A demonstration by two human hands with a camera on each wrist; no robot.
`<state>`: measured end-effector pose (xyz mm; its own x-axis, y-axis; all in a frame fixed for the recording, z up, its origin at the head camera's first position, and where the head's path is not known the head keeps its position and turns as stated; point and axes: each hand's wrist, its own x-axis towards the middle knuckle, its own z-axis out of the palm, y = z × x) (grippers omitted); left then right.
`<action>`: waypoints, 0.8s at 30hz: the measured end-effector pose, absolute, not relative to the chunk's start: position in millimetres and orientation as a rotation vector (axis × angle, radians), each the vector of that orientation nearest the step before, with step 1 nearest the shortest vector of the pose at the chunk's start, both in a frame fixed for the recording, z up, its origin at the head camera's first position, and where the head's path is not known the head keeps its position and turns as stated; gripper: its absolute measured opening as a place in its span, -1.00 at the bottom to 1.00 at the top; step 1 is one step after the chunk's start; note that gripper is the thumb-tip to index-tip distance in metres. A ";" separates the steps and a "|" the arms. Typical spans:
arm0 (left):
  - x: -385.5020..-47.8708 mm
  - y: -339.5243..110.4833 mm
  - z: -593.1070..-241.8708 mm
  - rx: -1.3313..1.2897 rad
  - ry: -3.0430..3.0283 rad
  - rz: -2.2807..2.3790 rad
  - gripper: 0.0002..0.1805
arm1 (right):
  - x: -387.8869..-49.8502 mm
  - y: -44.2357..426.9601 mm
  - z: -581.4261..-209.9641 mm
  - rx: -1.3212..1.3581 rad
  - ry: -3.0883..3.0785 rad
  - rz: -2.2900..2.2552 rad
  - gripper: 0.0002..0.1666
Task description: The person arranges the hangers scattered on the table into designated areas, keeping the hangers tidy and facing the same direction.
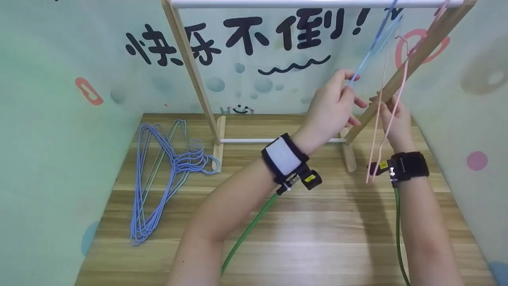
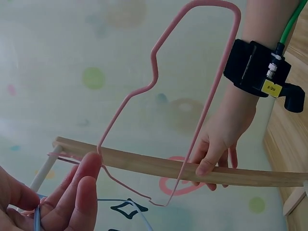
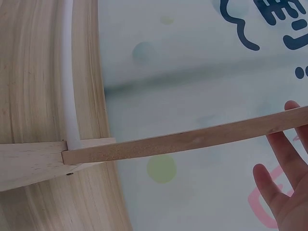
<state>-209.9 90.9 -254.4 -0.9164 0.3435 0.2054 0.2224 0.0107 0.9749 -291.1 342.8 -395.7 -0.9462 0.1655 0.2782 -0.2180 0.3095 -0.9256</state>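
Left hand (image 1: 332,104) pinched blue hanger (image 1: 362,65); right hand (image 1: 400,126) gripped wooden rack post (image 1: 444,26).
Pink hanger (image 2: 154,65) was near right hand.

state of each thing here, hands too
left hand, pinching raised blue hanger
right hand, gripping wooden upright
raised blue hanger, slanting
pink hanger, on end in midair, support unclear
clothes rack, standing upright
blue hanger pile, lying on table
pale green hanger, lying among pile
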 end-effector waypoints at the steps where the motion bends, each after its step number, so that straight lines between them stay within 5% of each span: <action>1: -210.5 92.6 -254.6 0.603 2.167 2.059 -0.72 | -291.2 342.8 -395.4 0.046 -2.259 1.680 -0.63; 24: -225.7 118.3 -266.7 0.577 2.443 1.832 -0.70 | -291.3 343.8 -397.2 0.063 -2.240 1.690 -0.63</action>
<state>-225.7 118.3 -266.7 -0.9306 0.3114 0.1925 0.2720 0.2362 0.9328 -291.3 343.8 -397.2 -0.9435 0.1632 0.2885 -0.2327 0.2938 -0.9271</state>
